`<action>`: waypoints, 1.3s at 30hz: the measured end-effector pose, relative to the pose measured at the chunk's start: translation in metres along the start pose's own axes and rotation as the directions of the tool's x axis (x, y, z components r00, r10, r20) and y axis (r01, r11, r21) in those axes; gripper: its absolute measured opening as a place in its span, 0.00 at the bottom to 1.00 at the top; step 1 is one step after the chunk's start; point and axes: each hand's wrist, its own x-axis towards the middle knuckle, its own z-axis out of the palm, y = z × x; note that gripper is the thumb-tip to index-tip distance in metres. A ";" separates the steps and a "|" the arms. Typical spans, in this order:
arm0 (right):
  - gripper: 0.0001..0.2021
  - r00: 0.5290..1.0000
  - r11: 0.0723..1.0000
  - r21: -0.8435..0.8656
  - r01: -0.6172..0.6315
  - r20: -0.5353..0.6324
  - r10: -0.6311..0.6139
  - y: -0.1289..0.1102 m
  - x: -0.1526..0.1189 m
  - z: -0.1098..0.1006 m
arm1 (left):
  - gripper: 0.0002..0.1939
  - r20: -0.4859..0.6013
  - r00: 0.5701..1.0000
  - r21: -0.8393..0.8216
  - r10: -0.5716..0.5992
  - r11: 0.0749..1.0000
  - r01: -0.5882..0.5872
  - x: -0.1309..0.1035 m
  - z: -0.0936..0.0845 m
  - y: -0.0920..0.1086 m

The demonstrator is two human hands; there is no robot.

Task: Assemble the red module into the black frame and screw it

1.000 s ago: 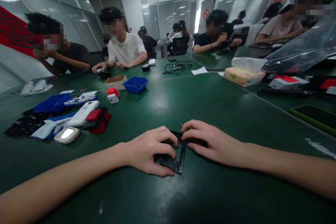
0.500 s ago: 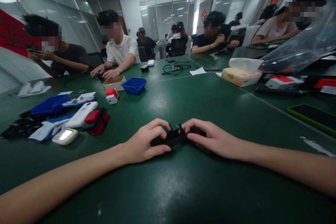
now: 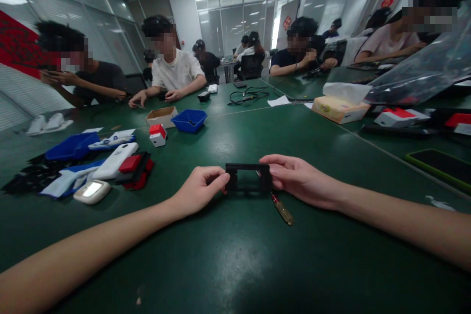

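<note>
A black rectangular frame (image 3: 247, 167) with an opening in its middle is held upright just above the green table (image 3: 235, 265). My left hand (image 3: 201, 187) pinches its left end between thumb and fingers. Its right end is gripped by my right hand (image 3: 300, 179), thumb in front. Beneath and behind the frame's right end lies a screwdriver (image 3: 282, 210) with a yellowish clear handle and a red collar; the frame partly covers its shaft.
At the left are a blue tray (image 3: 71, 146), a white box (image 3: 115, 161), a beige device (image 3: 91, 191) and red-black parts (image 3: 135, 170). Farther back stand a small blue bin (image 3: 189, 120) and a tissue box (image 3: 340, 108). Several people sit around; a phone (image 3: 439, 169) lies right.
The black part has been raised and turned so its opening faces me. Both hands have shifted their hold to its ends, and the screwdriver handle has come into view. The white-shirted person's hands moved.
</note>
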 end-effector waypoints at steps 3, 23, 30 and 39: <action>0.22 1.000 1.000 0.026 -0.009 0.006 0.009 0.000 0.000 -0.001 | 0.23 0.020 1.000 -0.007 -0.011 1.000 0.011 0.000 -0.001 -0.001; 0.22 0.999 0.996 -0.091 0.021 0.036 -0.018 0.007 -0.003 0.003 | 0.13 -0.043 0.998 -0.204 -0.054 0.978 0.044 0.002 0.003 -0.010; 0.23 0.997 0.986 -0.165 0.014 0.074 -0.001 0.006 -0.004 0.003 | 0.13 -0.025 0.996 -0.142 -0.080 0.987 0.075 0.000 0.003 -0.004; 0.25 0.996 0.988 -0.152 -0.021 0.088 0.034 0.010 -0.001 0.000 | 0.15 -0.029 0.998 -0.219 -0.048 0.975 0.041 -0.002 0.004 -0.006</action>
